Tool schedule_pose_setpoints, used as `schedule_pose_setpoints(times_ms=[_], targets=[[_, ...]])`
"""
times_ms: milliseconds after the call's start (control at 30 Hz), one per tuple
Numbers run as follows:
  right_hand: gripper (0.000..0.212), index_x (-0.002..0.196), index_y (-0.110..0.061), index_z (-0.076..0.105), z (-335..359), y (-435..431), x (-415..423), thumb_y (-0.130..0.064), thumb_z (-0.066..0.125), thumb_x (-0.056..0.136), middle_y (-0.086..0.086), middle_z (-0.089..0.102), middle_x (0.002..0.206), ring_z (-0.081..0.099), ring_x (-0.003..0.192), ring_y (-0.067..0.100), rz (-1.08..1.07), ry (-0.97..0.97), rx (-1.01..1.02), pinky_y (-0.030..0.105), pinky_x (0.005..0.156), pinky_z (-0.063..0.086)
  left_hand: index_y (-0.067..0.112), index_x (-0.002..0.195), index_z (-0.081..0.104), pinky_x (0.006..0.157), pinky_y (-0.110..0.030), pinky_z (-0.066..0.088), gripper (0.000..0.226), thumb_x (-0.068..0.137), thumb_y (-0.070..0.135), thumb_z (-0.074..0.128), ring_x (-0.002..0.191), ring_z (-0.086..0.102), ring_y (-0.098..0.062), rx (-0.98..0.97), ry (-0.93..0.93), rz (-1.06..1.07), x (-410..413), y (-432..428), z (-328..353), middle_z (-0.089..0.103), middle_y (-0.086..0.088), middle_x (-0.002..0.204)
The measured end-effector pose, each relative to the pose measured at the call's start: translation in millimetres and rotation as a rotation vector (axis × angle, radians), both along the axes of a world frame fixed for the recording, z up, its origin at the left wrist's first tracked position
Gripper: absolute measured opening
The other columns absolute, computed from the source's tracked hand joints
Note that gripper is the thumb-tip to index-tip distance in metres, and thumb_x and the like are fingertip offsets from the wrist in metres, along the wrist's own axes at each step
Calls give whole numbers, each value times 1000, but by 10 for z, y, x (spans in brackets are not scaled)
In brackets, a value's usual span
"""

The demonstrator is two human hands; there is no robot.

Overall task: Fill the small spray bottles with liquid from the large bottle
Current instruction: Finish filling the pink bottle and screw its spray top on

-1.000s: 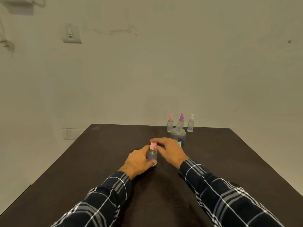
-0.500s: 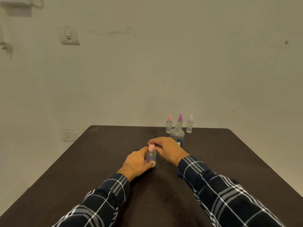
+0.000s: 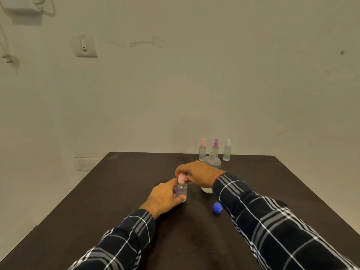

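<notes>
- my left hand [image 3: 163, 195] grips the small bottle [image 3: 181, 190] near the middle of the dark table [image 3: 116, 211], fingers curled round its clear body.
- my right hand [image 3: 198, 173] reaches in from the right and pinches the pink cap [image 3: 181, 178] on top of that bottle between thumb and fingertips.
- the small bottle is upright, its contents faintly violet; my thumb hides part of its base.
- the large bottle [image 3: 212, 161] stands just behind my right hand, neck uncapped, its middle hidden by my wrist.
- a blue cap [image 3: 217, 207] lies on the table beside my right forearm, apart from both bottles.
- three more spray bottles line the far edge, all upright and capped: a peach top [image 3: 202, 150], a purple top [image 3: 215, 146], a white top [image 3: 227, 150].
- both arms wear dark plaid sleeves [image 3: 272, 227]; a pale wall with a switch [image 3: 85, 45] rises behind the table.
</notes>
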State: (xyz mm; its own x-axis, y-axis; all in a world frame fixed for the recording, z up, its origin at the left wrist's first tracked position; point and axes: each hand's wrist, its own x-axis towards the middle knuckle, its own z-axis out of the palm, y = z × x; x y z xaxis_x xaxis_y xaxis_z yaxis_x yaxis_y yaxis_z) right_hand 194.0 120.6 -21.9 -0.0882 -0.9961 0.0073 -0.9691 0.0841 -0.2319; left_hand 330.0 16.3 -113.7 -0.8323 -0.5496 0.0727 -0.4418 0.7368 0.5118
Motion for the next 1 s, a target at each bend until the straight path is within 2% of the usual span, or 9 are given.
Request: schedule_pose_setpoints(times_ms=[133,233,333,533,633,733,867,933,1000], targets=[[27,122,-16,63,-18,-8,-9,-8,57,97,5,68,115,61,105,21,-19,1,-7,34,93,49,34,140,43,97,-36,52,58,90,52,66,97,65,-10,-13,-13,-5,-11,-16,-6,68,9,115],[27,127,-16,59,-57,17,-17,-17,55,100,6,67,120,61,107,22,-51,-4,-34,29,91,45,32,136,46,97,-36,52,53,90,51,67,98,64,-10,-4,-24,2,-11,-6,1,67,8,116],[29,128,-16,59,-84,9,-13,-25,55,101,8,67,121,62,109,24,-95,6,-49,30,92,45,31,137,45,97,-35,52,55,91,51,67,100,64,-12,0,-25,10,-5,5,0,67,7,118],[26,125,-17,64,-94,22,65,-15,54,101,6,67,122,60,112,23,-47,25,-49,33,98,46,33,146,38,98,-34,51,62,93,49,65,99,65,-12,-24,-17,5,-1,24,13,68,5,118],[26,124,-20,64,-148,65,69,-18,55,100,4,68,121,61,112,21,-73,-13,-100,33,99,47,34,146,39,99,-35,50,62,92,50,65,102,65,-12,-8,-16,11,-3,15,8,68,6,118],[26,119,-19,63,-176,56,75,-33,61,97,5,69,114,63,106,23,-159,-3,-100,35,95,50,32,142,42,98,-34,51,58,92,50,65,102,64,-11,-10,-22,9,0,22,22,67,7,118],[53,107,-21,60,-268,66,142,-69,57,86,1,68,101,63,90,19,-299,109,-172,32,79,53,30,142,46,99,-30,48,53,94,47,64,103,62,-9,-2,-19,-3,13,38,43,68,8,119],[65,121,-24,56,-325,87,161,-76,51,83,-3,65,110,62,96,16,-308,17,-262,33,83,54,30,147,43,101,-30,47,57,96,48,62,104,62,-7,0,-24,-13,19,40,53,68,9,121],[60,138,-29,50,-334,106,145,-65,54,90,-5,62,126,60,109,11,-223,-204,-326,32,95,53,33,156,28,106,-33,46,69,97,47,61,109,64,-9,-11,-21,-26,26,42,65,67,8,126]])
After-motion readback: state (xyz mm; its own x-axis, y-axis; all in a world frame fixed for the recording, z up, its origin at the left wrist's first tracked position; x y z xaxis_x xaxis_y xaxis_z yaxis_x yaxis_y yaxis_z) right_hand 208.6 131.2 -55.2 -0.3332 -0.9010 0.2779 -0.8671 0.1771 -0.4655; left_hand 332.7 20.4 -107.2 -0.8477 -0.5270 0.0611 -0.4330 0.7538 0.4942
